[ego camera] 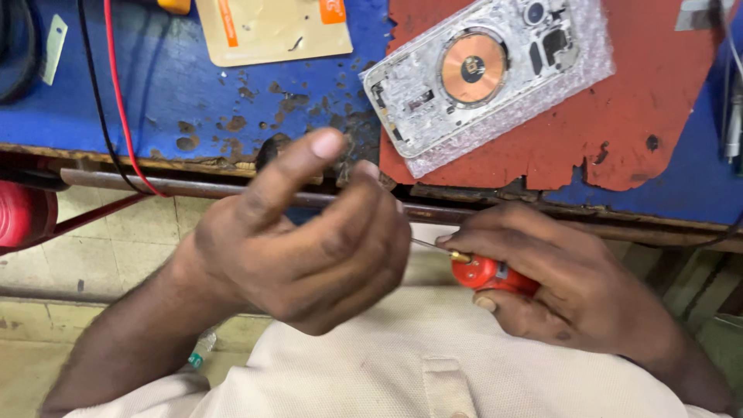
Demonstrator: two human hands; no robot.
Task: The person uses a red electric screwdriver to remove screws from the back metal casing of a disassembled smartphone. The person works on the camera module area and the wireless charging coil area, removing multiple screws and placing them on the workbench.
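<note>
Seen from above, looking down over a pale shirt (402,364) at two bare hands held just off the near edge of a worn blue workbench (178,85).

Right hand (573,286) closed around the red handle of a small screwdriver (487,272), thin metal shaft pointing left toward the other hand, tip hidden behind the curled fingers.

Left hand (309,232) half closed, fingers curled inward, index finger and thumb raised and slightly apart; impossible to tell whether anything tiny sits between the fingertips.

On the bench, well apart from both hands, an opened phone back (472,73) with a round copper coil, lying on bubble wrap over a torn red mat (642,101) near the far right side. A tan card envelope (271,31) at the far edge, red and black wires (116,93) trailing over the near left edge.

Judged good practice here: keeping the screwdriver shaft steady and level, bringing the tip slowly to the fingertips, working over the lap or bench so nothing small drops to the tiled floor (116,232).
</note>
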